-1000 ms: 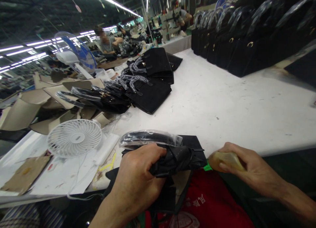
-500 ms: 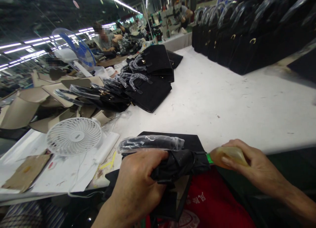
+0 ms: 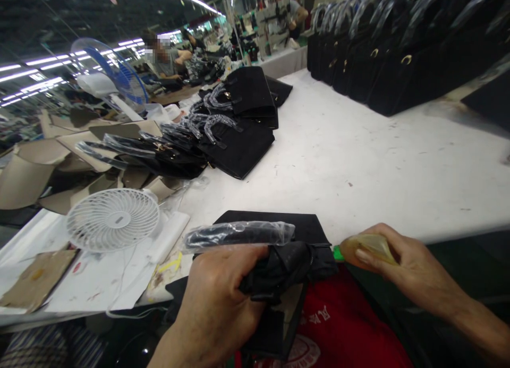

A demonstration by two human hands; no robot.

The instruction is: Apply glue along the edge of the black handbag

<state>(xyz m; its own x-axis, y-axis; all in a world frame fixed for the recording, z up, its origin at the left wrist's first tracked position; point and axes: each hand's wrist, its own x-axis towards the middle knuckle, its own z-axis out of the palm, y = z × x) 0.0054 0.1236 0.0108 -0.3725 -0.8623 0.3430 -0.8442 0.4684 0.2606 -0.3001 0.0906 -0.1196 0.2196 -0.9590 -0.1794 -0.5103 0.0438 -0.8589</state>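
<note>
My left hand (image 3: 227,288) is closed around the gathered black fabric of a handbag (image 3: 303,227) at the table's front edge. A plastic-wrapped handle (image 3: 239,234) lies across the bag just above my knuckles. In my right hand (image 3: 402,262) is a yellowish, translucent squeeze bottle (image 3: 362,250), gripped between thumb and fingers. Its green tip (image 3: 338,253) points left and meets the bag's right edge; whether it touches cannot be made out. Part of the bag's underside is hidden behind my left hand.
A white desk fan (image 3: 115,219) stands at left beside a cardboard piece (image 3: 37,280). Black handbags (image 3: 239,145) lie piled beyond it, and a row of upright bags (image 3: 378,76) fills the back right. A co-worker (image 3: 163,60) sits in the distance, near a blue fan (image 3: 115,70).
The view has shifted slightly, so the background sits a little further left and up. Both hands keep their holds, and the bottle looks more squeezed.
</note>
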